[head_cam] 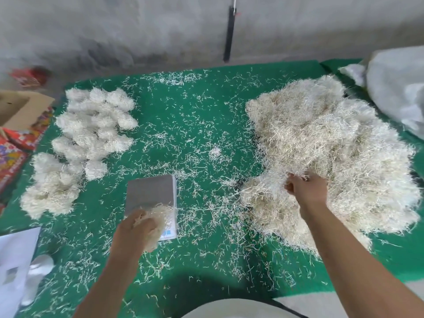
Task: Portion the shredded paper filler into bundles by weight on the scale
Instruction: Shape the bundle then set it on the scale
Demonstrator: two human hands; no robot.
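Head view: scale (150,195) on green worktop (197,125), platform bare at its far end, near end covered by left hand (134,228), grip closed round a small wad of shredded paper (158,216) held at or just over the platform. Right hand (306,190) off to the right at near edge of loose filler heap (325,143), fingers pinched into strands; scale lying left of that grip, left hand nearer. Finished bundles (91,125) grouped far left.
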